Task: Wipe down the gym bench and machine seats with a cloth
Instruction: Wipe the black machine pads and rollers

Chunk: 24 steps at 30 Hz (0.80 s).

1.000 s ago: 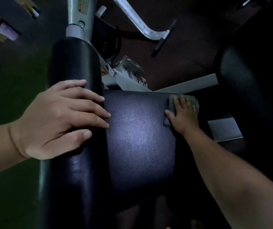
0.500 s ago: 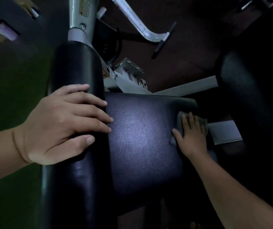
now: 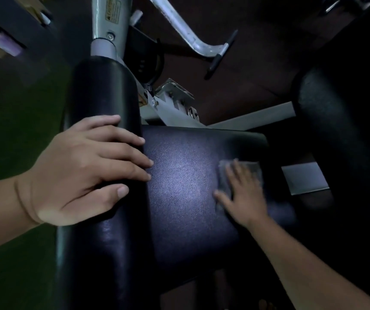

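1. On the dark padded seat [image 3: 179, 186] of a gym machine, a person's right hand [image 3: 245, 198] lies flat, fingers spread, pressing a grey cloth [image 3: 252, 170] near the pad's 3 o'clock edge.
2. At 9 o'clock, the left hand [image 3: 79, 173] drapes open over the black upright pad [image 3: 103, 97], gripping nothing, apparently bracing.
3. Wiping the seat looks under way; the next stroke likely calls for steady pressure across the unwiped centre.

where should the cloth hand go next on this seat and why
Probably sweep the right hand and cloth leftward across the seat. The cloth lies flat near the seat's right side, and the wide middle stretch toward the left hand on the roller pad is uncovered.
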Tool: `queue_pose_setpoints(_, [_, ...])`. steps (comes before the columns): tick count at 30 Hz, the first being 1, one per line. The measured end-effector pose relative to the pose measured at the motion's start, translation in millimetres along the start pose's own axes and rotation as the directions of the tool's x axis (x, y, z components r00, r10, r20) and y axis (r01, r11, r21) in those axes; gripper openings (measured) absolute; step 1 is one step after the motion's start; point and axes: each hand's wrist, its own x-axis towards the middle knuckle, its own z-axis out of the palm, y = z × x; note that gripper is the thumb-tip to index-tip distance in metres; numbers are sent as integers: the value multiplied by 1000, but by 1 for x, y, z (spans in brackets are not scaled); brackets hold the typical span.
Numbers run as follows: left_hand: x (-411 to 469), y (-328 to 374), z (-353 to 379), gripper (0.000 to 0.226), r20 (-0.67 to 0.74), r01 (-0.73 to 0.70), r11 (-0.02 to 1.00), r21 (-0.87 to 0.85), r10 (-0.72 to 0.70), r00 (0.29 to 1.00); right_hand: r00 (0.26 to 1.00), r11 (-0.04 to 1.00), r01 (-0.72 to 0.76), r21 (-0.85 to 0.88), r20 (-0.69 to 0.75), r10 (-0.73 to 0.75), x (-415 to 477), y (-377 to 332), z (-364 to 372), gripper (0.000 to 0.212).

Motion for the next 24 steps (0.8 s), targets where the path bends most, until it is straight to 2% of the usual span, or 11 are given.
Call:
queue_pose_setpoints(2, [0,0,1,41,-4,0,1000,-1,0,1000,977,977,-213,0,3,213,30,5,-7,97])
queue_pose_setpoints(4, [0,0,1,41,-8,2,1000,2,-2,1000,962,962,-274,7,-5,274,37,-6,-9,100])
queue_pose_setpoints(9, [1,1,1,39,-22,4,1000,1,-4,1000,976,973,-215,79,-13,217,-13,-71,0,81])
queue_pose_setpoints(11, [1,1,0,39,-21,13,1000,2,-13,1000,975,963,-223,153,33,220,-25,-96,1,71])
queue_pose_setpoints(15, [0,1,1,38,-3,30,999,17,-30,1000,962,926,-272,260,106,253,-22,-104,-8,64])
queue_pose_setpoints(21, [-1,6,-1,40,13,92,993,76,-93,996,954,851,-297,433,166,248,-18,-118,-73,53])
queue_pose_setpoints(24, [-3,10,-3,43,15,140,983,115,-143,990,959,775,-283,565,179,220,-22,-137,-119,53])
